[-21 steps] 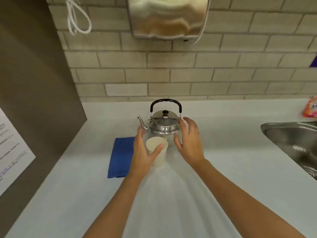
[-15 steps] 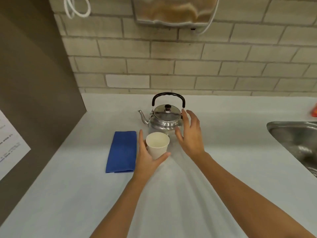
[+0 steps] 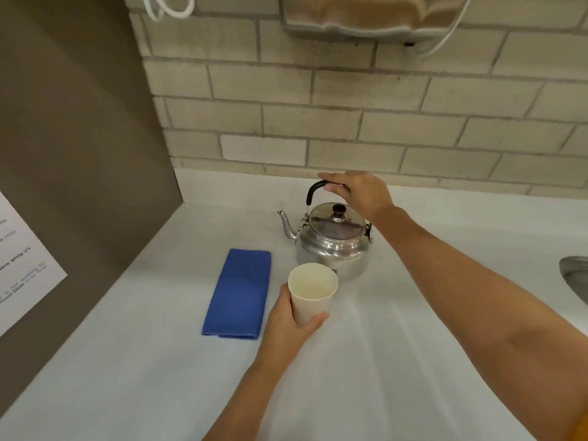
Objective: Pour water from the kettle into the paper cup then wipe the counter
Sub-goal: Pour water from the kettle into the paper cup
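Observation:
A white paper cup stands upright on the pale counter, and my left hand is wrapped around its lower part. Just behind it sits a shiny steel kettle with its spout pointing left and a black arched handle. My right hand lies over the top of that handle with the fingers curled on it. The kettle's base still rests on the counter. A folded blue cloth lies flat to the left of the cup.
A brick wall backs the counter. A brown side panel with a paper notice closes the left. A steel sink edge shows at the far right. A towel dispenser hangs above.
My right hand has risen from beside the kettle body onto its handle. My left hand keeps hold of the cup, which has come slightly nearer to me.

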Available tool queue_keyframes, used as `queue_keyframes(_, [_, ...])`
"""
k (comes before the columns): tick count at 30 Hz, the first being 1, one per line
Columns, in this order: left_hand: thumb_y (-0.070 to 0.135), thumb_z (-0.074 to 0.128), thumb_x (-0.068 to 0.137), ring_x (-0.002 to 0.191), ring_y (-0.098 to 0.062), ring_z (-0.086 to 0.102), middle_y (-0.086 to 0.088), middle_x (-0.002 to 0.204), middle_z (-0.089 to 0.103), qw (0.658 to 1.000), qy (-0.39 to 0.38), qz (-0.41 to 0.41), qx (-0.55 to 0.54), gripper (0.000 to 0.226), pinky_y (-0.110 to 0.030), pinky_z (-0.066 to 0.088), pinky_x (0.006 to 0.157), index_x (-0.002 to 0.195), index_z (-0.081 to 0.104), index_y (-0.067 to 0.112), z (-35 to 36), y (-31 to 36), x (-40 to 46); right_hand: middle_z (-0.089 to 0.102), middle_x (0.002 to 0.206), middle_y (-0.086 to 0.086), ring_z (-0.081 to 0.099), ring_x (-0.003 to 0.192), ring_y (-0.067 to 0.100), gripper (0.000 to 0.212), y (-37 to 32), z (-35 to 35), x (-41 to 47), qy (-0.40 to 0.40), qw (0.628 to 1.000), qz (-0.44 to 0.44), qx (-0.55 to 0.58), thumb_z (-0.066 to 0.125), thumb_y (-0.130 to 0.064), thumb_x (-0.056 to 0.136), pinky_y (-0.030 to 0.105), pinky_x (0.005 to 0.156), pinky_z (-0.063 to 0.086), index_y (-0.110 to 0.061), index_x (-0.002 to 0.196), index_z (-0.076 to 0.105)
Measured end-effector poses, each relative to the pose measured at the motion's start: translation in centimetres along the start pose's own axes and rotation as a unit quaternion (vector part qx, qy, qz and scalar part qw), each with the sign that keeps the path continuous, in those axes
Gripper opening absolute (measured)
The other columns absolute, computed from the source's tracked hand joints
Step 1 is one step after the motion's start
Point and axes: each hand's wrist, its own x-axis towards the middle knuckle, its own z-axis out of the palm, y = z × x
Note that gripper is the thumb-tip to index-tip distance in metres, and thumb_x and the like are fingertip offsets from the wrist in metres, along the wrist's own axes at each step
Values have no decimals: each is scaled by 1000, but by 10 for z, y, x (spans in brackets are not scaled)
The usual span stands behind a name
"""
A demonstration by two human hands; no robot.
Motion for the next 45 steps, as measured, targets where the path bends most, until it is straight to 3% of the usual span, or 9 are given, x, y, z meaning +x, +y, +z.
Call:
queue_keyframes(10, [34, 78, 68, 103, 1, 50, 22, 112, 48, 1000, -2, -8, -3, 71, 3, 40, 72, 118, 29, 42, 1, -1, 0, 75, 94, -3, 68, 75, 17, 25, 6, 2, 4, 56, 995, -49, 63, 60, -44, 83, 29, 71, 52, -34, 105, 68])
queue_keyframes(13, [34, 78, 68, 102, 1, 50, 22, 113, 47, 1000, -3, -3, -1, 71, 3, 40, 72, 119, 29, 41, 1, -1, 0, 75, 95, -9, 59, 67, 2, 23, 6, -7, 2, 60, 995, -37, 77, 61, -47, 81, 17, 63, 41, -38, 100, 69])
queue_keyframes(17, [35, 78, 68, 101, 4, 50, 25, 111, 46, 1000, -2, 1, -1, 72, 4, 40, 71, 118, 28, 44, 2, -2, -1, 75, 93, -6, 51, 61, 0, 22, 6, -33, -6, 79, 993, -34, 75, 64, -43, 81, 18, 60, 39, -34, 99, 70])
queue_keyframes(22, [32, 79, 68, 95, 15, 50, 30, 105, 48, 1000, 2, 15, 5, 62, 4, 40, 70, 108, 33, 47, 1, 1, -4, 75, 89, -11, 54, 60, -1, 23, -7, -78, -21, 87, 994, -37, 47, 63, -48, 79, 13, 54, 36, -39, 99, 69])
queue_keyframes(27, [30, 79, 69, 93, 4, 52, 20, 103, 51, 1000, 6, 21, 3, 63, -5, 41, 68, 116, 38, 32, 1, 3, -5, 74, 93, -14, 56, 70, -3, 20, -24, -117, -44, 53, 995, -82, 8, 65, -47, 79, 7, 55, 30, -40, 97, 69])
queue_keyframes(30, [28, 79, 69, 97, -7, 54, 12, 106, 55, 1000, 8, 25, -5, 61, -13, 42, 75, 115, 39, 32, 2, 3, -5, 66, 71, -31, 48, 60, -6, 20, -33, -134, -57, 7, 998, -55, -18, 63, -52, 78, 12, 53, 27, -47, 96, 67])
queue_keyframes(34, [28, 78, 70, 97, -12, 56, 8, 106, 57, 1000, 13, 25, -4, 60, -17, 43, 74, 116, 40, 30, 2, 2, -6, 44, 48, -51, 42, 63, -29, 20, -45, -148, -69, -53, 996, -56, -43, 62, -54, 78, 16, 52, 26, -49, 97, 65])
queue_keyframes(40, [25, 78, 70, 97, -15, 50, 6, 108, 51, 999, 22, 29, 14, 67, -28, 43, 79, 125, 40, 17, 3, 4, -5, 64, 66, -23, 46, 50, -3, 23, -72, -159, -84, -97, 977, -122, -143, 60, -54, 80, 23, 48, 28, -44, 100, 66])
queue_keyframes(45, [24, 77, 72, 100, -17, 52, 4, 112, 52, 1000, 12, 25, -1, 68, -30, 44, 82, 127, 38, 18, 3, 5, -7, 72, 81, -12, 46, 57, 8, 24, -89, -161, -87, -129, 956, -167, -206, 58, -52, 82, 23, 46, 31, -42, 102, 66])
